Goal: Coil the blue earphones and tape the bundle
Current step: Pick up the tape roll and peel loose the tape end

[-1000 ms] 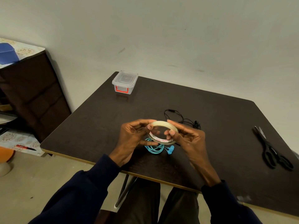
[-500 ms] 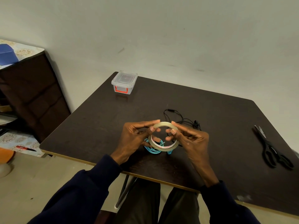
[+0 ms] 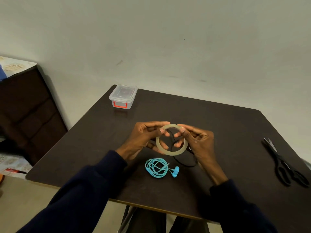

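The translucent round tape roll (image 3: 170, 153) has risen, its rim pinched by the left hand (image 3: 143, 138) and right hand (image 3: 198, 142). That uncovers the coiled blue earphones (image 3: 159, 167) at its 6 o'clock on the dark table (image 3: 227, 132). A thin black cable (image 3: 183, 164) lies partly hidden behind the hands.

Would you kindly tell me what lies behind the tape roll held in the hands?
Through the tape roll, a black cable shows, lying on the table. The left hand and right hand gripping the roll hide parts of it; a loop emerges below the right hand.

No legible text, no labels, no numbers (tape roll (image 3: 173, 153) too blurred to tell)
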Available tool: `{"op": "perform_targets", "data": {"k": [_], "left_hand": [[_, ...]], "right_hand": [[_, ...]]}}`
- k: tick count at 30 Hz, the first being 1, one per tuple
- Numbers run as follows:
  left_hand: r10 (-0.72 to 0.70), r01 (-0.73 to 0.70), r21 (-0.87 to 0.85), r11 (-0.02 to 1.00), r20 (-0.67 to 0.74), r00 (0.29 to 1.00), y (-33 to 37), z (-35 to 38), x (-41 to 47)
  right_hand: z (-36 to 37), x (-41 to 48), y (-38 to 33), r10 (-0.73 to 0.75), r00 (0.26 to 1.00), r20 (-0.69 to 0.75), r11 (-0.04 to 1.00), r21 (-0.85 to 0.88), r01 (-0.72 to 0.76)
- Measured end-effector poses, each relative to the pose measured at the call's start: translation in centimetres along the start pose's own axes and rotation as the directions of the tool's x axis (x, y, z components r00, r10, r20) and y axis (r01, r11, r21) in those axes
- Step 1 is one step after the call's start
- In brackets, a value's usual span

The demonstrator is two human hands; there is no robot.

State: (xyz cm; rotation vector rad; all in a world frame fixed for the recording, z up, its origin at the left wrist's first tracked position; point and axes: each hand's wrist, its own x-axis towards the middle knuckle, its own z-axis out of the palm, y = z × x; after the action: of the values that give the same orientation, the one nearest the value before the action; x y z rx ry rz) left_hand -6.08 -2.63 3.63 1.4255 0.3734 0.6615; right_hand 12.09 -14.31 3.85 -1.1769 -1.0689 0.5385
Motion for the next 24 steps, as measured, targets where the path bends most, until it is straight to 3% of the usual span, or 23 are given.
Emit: {"op": "perform_targets", "data": {"k": [4, 9, 15, 24], "left_hand": [[-0.037, 0.038, 0.071, 0.997, -0.014, 0.999, -0.6, -0.5, 3.1], [-0.068, 0.047, -0.178, 0.983, -0.115, 0.991, -2.9, -0.7, 5.5], [-0.073, -0.005, -0.315, 0.949, -0.233, 0.970, -4.7, -0.8, 6.5], [0.012, -0.065, -0.145, 0.987, -0.345, 0.939, -4.9, -1.1, 6.4]], "right_hand": [[-0.1, 3.0, 1.3, 0.020, 0.999, 0.033, 0.993, -0.117, -0.016], [-0.2, 4.4, 4.0, 0.095, 0.994, 0.059, 0.995, -0.014, -0.095], [-0.6, 4.2, 5.2, 0.131, 0.991, -0.001, 0.987, 0.091, -0.131], [-0.5, 3.7, 5.2, 0.165, 0.985, -0.049, 0.978, 0.138, -0.157]]}}
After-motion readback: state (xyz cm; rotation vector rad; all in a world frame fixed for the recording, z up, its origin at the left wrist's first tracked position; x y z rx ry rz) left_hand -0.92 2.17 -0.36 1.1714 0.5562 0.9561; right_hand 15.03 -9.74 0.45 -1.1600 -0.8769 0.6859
